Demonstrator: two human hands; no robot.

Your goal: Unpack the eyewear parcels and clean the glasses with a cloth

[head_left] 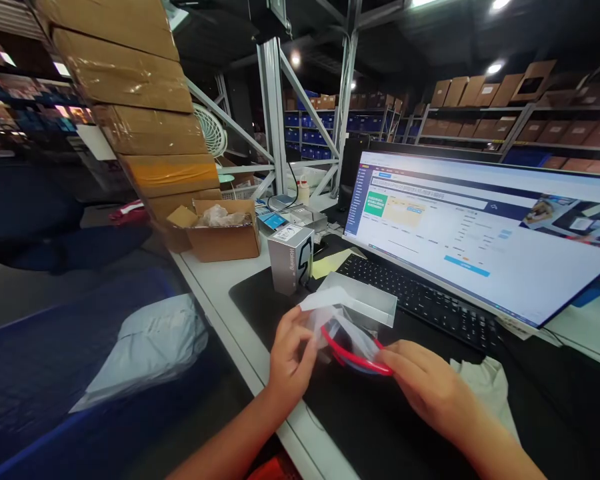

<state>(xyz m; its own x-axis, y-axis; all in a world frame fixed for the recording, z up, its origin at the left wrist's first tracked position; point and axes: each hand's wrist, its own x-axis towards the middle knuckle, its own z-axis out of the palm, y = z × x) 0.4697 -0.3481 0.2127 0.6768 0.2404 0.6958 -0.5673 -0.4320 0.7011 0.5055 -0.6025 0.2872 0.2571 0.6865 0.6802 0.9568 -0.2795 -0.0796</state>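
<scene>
In the lower middle of the frame I see the left hand [291,350] with thumb and fingers bent, pinching a clear plastic bag [350,325]. The right hand [425,380], to the right of it, has its fingers closed on the end of a red curved item [351,357]. This item is between the two hands, partly behind the plastic, and I cannot tell exactly what it is. Both hands are above the black mat [365,427] on the worktop [213,280]. Just beyond them lies an open silver tray [373,298], near the keyboard [415,300]. A grey box [286,261] stands upright at the centre, and to its left I see an open carton [225,241] with crumpled plastic inside. The lit monitor [430,233] fills the right side
</scene>
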